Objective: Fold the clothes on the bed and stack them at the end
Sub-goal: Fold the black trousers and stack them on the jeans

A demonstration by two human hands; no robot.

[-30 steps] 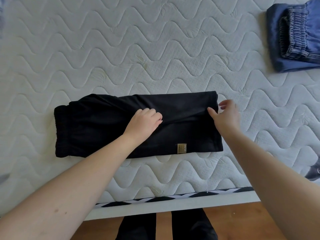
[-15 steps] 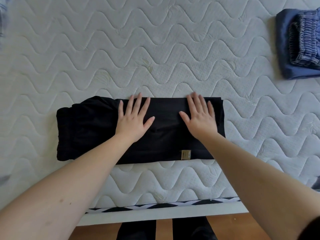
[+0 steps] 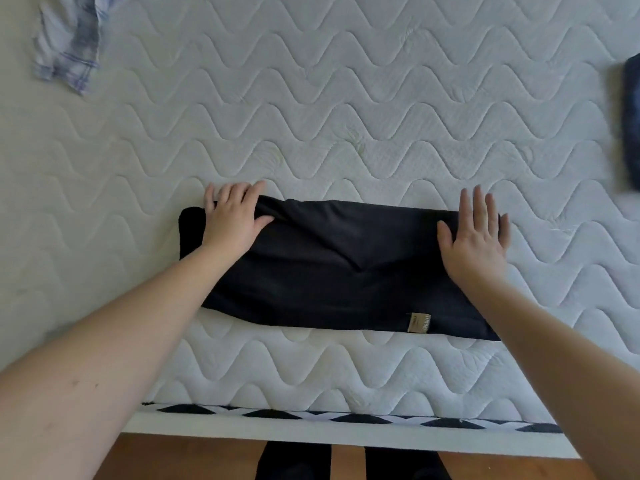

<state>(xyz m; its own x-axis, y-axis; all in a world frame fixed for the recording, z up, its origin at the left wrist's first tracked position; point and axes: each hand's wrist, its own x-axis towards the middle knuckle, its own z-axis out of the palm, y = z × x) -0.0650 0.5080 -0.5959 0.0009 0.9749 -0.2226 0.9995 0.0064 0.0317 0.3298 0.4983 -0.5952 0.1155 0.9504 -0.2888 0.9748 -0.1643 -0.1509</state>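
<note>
A black garment (image 3: 346, 268), folded into a long strip with a small tan label near its front right, lies across the white quilted mattress (image 3: 346, 116). My left hand (image 3: 233, 216) rests on the strip's far left end, fingers reaching over the far edge, thumb on the cloth. My right hand (image 3: 476, 233) lies flat with straight fingers on the far right end. A dark blue folded pile (image 3: 632, 123) shows at the right edge of the view.
A crumpled white and blue checked garment (image 3: 67, 39) lies at the far left of the mattress. The bed's near edge (image 3: 346, 431) with a black and white trim runs along the bottom, with wooden floor and my dark trouser legs below.
My hands have slid apart from the middle of the black garment to its two ends. The view has shifted left, bringing in the checked garment and cutting off most of the blue pile.
</note>
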